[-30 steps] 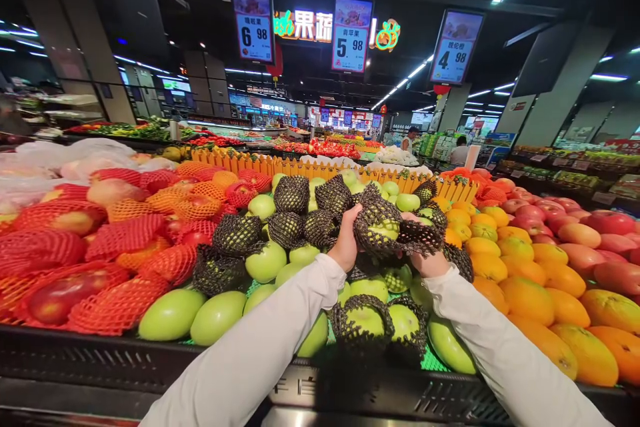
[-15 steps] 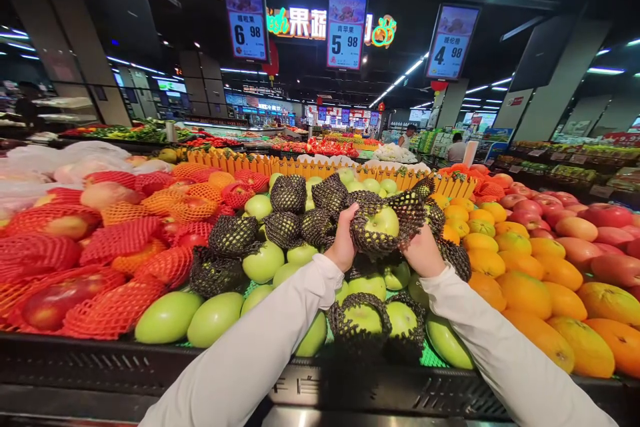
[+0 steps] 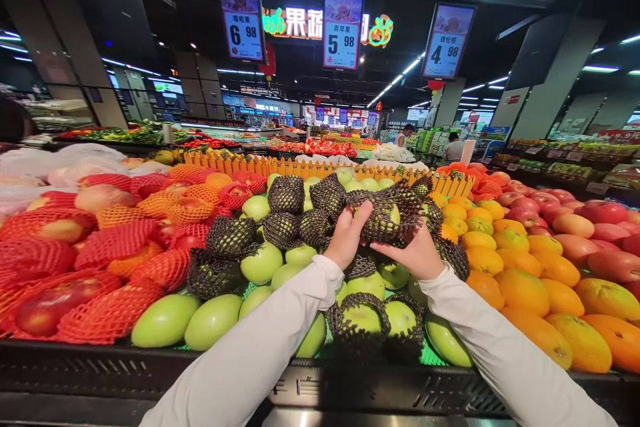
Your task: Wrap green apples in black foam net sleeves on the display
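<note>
A green apple (image 3: 393,215) in a black foam net (image 3: 373,230) is held up between my two hands, above the other green apples. My left hand (image 3: 346,235) grips its left side, with the thumb pressed against the net and the fingers hidden behind. My right hand (image 3: 419,252) supports the lower right side, its thumb stretched leftward beneath the apple and its other fingers mostly out of sight. The net covers most of the apple, leaving a small green patch bare. Around my hands lie bare green apples (image 3: 262,263) and several black-netted apples (image 3: 231,236).
Red-netted fruit (image 3: 114,310) is heaped at left, oranges (image 3: 526,290) and red apples (image 3: 607,240) at right. A black crate edge (image 3: 125,370) runs along the front. Behind the fruit stands a low orange fence (image 3: 300,167). Price screens (image 3: 343,32) hang overhead.
The net now covers more of the apple's front. My right thumb has swung left under the apple, and my left thumb has slid right across the net.
</note>
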Available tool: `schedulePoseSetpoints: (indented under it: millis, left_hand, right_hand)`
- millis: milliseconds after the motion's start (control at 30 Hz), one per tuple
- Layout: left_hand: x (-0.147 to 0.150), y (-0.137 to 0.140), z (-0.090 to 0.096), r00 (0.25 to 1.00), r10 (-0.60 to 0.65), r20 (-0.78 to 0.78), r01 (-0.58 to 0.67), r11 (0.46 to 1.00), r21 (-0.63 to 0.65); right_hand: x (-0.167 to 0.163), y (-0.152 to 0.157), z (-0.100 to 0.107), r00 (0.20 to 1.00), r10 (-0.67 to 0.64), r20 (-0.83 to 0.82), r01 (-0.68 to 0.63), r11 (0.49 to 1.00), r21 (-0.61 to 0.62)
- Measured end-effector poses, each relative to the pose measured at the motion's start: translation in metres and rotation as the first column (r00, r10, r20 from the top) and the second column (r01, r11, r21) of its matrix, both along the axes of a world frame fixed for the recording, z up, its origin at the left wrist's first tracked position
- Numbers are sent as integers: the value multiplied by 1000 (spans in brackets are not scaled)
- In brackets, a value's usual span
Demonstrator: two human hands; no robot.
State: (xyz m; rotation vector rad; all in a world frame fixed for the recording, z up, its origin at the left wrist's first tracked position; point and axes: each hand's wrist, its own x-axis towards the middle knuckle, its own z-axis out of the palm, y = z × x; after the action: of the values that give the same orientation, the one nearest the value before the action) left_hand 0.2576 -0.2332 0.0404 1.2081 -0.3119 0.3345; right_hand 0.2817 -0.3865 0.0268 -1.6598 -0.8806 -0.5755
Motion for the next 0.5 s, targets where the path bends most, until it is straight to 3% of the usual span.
schedulePoseSetpoints:
  millis: [67, 167, 233, 300, 400, 500]
  left_hand:
    - [-2, 1, 3, 997, -82, 4, 82, 997, 15]
    - [-4, 2, 5, 981, -192, -25, 193, 979, 63]
    - [-3, 1, 4, 977, -210, -37, 213, 968, 134]
    - [-2, 1, 3, 980, -196, -24, 196, 959, 205]
    - [-1, 2, 1, 996, -60, 67, 34, 943, 332]
    - [-2, 6, 1, 971, 128, 200, -209, 862, 462]
  right_hand:
    - [2, -1, 2, 996, -69, 56, 69, 998, -8]
    - [6, -2, 3, 986, -155, 64, 145, 979, 144]
    - [10, -2, 1, 990, -138, 0, 134, 961, 242]
    - [13, -2, -1, 996, -50, -71, 67, 963, 260]
    - [16, -2, -4, 975, 106, -196, -41, 950, 311]
    - [16, -2, -8, 943, 199, -267, -74, 908, 413]
